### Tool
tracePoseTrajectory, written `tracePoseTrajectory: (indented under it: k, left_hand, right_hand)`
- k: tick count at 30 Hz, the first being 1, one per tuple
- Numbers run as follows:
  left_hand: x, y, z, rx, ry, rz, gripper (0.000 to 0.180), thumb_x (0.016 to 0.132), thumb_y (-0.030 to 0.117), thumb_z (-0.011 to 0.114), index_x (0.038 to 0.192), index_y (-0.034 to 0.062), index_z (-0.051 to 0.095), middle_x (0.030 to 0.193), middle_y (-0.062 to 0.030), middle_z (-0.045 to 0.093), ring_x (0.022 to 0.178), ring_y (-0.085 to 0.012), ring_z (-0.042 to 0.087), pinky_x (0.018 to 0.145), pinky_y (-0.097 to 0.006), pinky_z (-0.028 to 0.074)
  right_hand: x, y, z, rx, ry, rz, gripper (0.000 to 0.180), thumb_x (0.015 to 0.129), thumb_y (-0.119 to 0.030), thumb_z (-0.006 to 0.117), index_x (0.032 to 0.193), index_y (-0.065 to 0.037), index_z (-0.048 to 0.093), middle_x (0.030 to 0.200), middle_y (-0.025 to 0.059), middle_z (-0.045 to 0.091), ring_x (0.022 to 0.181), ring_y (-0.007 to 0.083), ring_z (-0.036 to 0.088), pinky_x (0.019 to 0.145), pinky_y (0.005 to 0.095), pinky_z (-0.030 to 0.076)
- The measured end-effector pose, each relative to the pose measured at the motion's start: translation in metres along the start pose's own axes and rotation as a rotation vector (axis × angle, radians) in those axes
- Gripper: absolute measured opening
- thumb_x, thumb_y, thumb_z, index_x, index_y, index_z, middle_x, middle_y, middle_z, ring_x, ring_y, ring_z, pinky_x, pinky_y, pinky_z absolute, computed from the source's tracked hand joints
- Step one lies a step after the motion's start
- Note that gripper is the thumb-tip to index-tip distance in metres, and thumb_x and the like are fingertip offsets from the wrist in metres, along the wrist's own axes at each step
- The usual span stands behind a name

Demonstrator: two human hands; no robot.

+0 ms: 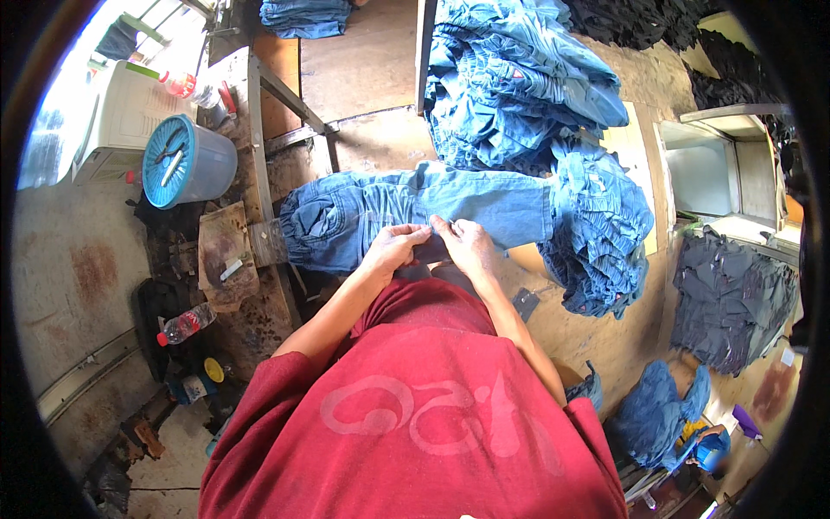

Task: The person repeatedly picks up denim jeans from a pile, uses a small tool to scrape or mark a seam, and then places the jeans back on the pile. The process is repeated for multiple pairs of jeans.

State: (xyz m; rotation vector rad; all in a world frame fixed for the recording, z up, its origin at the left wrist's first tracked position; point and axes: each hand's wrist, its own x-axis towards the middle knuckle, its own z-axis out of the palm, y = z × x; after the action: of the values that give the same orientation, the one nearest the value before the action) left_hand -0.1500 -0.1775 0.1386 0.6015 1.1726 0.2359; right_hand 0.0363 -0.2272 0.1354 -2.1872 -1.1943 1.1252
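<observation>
A pair of blue jeans (497,203) lies sideways in front of me, its gathered elastic waist to the left and a leg end to the right. My left hand (391,251) is closed at the near edge of the jeans, thumb and fingertips pinched on the fabric. Close beside it, my right hand (469,248) also pinches the denim, so the fingertips of both hands almost meet. Whether something smaller sits between the fingertips is too fine to tell. A bunched heap of jeans (601,225) touches the leg end at the right.
A tall pile of jeans (519,82) stands beyond the work. On the left are a lidded bucket (203,164) with tools on top, a wooden frame (257,130) and a plastic bottle (192,323). Dark garments (731,298) and more denim (653,415) lie at the right.
</observation>
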Motion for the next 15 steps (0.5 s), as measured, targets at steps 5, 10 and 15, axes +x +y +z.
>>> tracePoseTrajectory:
  k: [5,10,15]
  left_hand:
    - [0.010,-0.013,0.005,0.065,0.073,0.056,0.017,0.104,0.029,0.073,0.110,0.0130,0.071,0.084,0.0055,0.067,0.056,-0.0036,0.043,0.064,-0.027,0.048]
    - [0.006,-0.023,-0.004,-0.150,-0.072,0.031,0.014,0.107,0.027,0.069,0.111,0.0140,0.066,0.094,0.0026,0.071,0.055,-0.0031,0.041,0.066,-0.027,0.051]
    - [0.001,-0.030,-0.012,-0.370,-0.213,-0.014,0.012,0.108,0.025,0.067,0.109,0.0125,0.065,0.104,-0.0023,0.074,0.053,-0.0014,0.040,0.066,-0.027,0.056]
  right_hand:
    - [0.004,0.025,0.020,0.067,0.043,-0.131,0.052,0.105,-0.041,0.067,0.077,0.002,0.057,0.066,0.0217,0.057,0.059,0.0373,0.055,0.061,0.0483,0.045]
    - [0.006,0.053,0.028,0.307,0.020,-0.080,0.047,0.106,-0.033,0.066,0.077,0.002,0.053,0.063,0.0117,0.043,0.060,0.0190,0.039,0.058,0.0428,0.039]
    - [0.003,0.052,0.027,0.475,-0.024,0.001,0.046,0.106,-0.033,0.067,0.077,0.000,0.053,0.062,0.0095,0.044,0.058,0.0174,0.040,0.057,0.0420,0.040]
